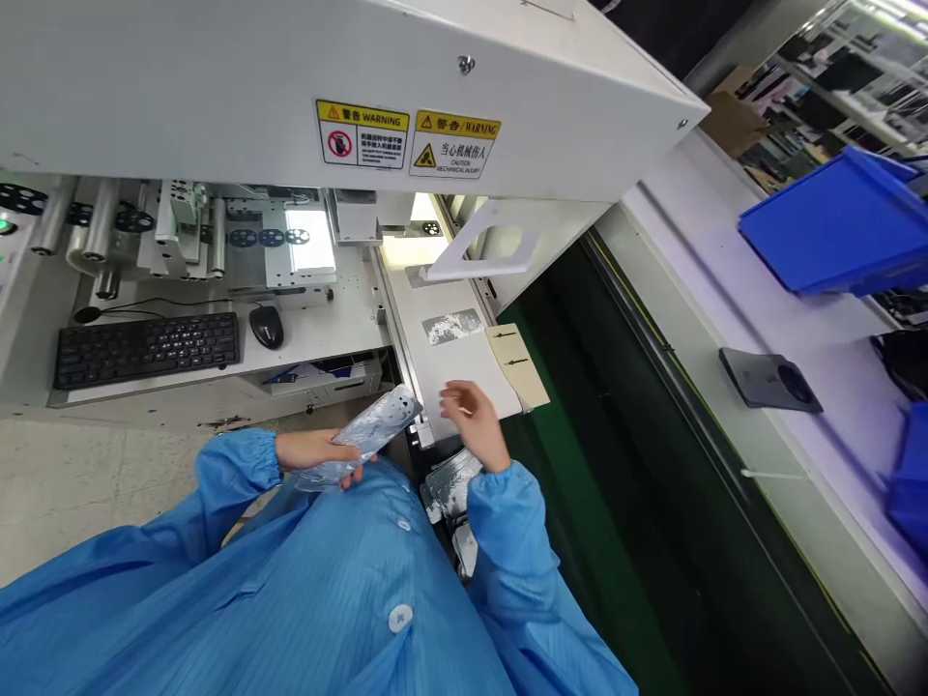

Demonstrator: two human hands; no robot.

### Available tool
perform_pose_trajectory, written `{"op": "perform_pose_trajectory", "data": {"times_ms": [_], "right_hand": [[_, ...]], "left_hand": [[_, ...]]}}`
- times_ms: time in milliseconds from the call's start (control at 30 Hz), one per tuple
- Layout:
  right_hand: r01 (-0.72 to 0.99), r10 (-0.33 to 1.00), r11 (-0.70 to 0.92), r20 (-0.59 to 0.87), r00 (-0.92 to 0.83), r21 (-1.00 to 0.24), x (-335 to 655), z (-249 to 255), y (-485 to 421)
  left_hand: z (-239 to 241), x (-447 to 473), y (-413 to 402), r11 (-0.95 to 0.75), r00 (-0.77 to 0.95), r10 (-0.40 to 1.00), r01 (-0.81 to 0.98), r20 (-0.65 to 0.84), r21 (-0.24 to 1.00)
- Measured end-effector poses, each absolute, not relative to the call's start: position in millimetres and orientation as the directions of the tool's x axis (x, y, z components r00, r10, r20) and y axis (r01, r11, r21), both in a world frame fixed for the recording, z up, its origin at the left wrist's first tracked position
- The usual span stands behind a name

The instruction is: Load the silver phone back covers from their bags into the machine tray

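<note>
Closed around a thin stack of silvery, film-wrapped panels [378,421] is my left hand [323,452], in front of my body. Small holes show near the stack's upper end, like phone back panels. My right hand [473,420] hovers over the near end of a white conveyor belt [453,372], fingers loosely curled, with nothing clearly seen in them. Farther along the belt lies a similar flat silvery panel [453,327]. Below my right wrist, more film-wrapped panels [455,481] are piled, partly hidden by my sleeve.
A white machine hood [290,87] with warning labels overhangs the belt. Left of it are a keyboard [149,348], a mouse [267,327] and metal rollers [101,222]. A beige plate [518,365] flanks the belt. Rightward run a dark green conveyor [601,464] and a bench with blue bins [833,227].
</note>
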State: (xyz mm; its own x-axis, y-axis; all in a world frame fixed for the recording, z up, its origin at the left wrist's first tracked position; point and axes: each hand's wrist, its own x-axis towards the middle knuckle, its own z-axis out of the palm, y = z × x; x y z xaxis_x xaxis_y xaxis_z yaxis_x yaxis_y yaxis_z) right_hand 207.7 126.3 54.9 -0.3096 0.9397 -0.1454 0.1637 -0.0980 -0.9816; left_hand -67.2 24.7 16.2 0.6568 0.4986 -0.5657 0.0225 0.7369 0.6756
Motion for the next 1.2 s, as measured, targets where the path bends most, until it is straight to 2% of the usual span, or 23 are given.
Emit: {"op": "perform_pose_trajectory", "data": {"times_ms": [67,133,233,300,367,433,533,600,733,867,1200], "right_hand": [[0.158,0.892,-0.096,-0.156,-0.425,-0.983,188,51,125],[0.135,0.919,-0.112,-0.154,-0.362,-0.985,185,44,129],[0.162,0.988,-0.131,-0.142,-0.057,-0.978,215,28,149],[0.285,0.974,-0.185,-0.137,0.18,-0.941,249,18,165],[0.449,0.929,-0.277,-0.117,0.351,-0.849,277,9,177],[0.613,0.901,-0.315,-0.026,0.433,-0.725,288,2,180],[0.798,0.899,-0.217,0.204,0.388,-0.562,269,-8,169],[0.865,0.925,-0.125,0.259,0.279,-0.485,246,-16,157],[0.914,0.982,-0.039,0.153,0.11,-0.405,212,-31,140],[0.917,0.997,-0.002,0.067,0.032,-0.399,212,-34,142],[0.911,0.999,0.016,0.046,0.003,-0.411,213,-31,147]], "left_hand": [[18,-66,40,0.726,0.707,0.447,0.071,-0.548,0.684],[18,-60,56,0.721,0.744,0.393,0.116,-0.541,0.683],[12,-56,77,0.737,0.754,0.315,0.189,-0.577,0.649],[9,-60,89,0.756,0.731,0.284,0.226,-0.62,0.614],[8,-67,98,0.767,0.702,0.294,0.232,-0.648,0.599],[9,-72,104,0.767,0.682,0.329,0.21,-0.653,0.607],[12,-70,105,0.776,0.651,0.396,0.14,-0.648,0.615],[13,-65,101,0.791,0.637,0.421,0.091,-0.646,0.605],[12,-56,92,0.807,0.632,0.424,0.062,-0.649,0.588],[11,-59,91,0.803,0.646,0.418,0.068,-0.639,0.593],[18,-57,102,0.795,0.651,0.447,0.024,-0.613,0.606]]}}
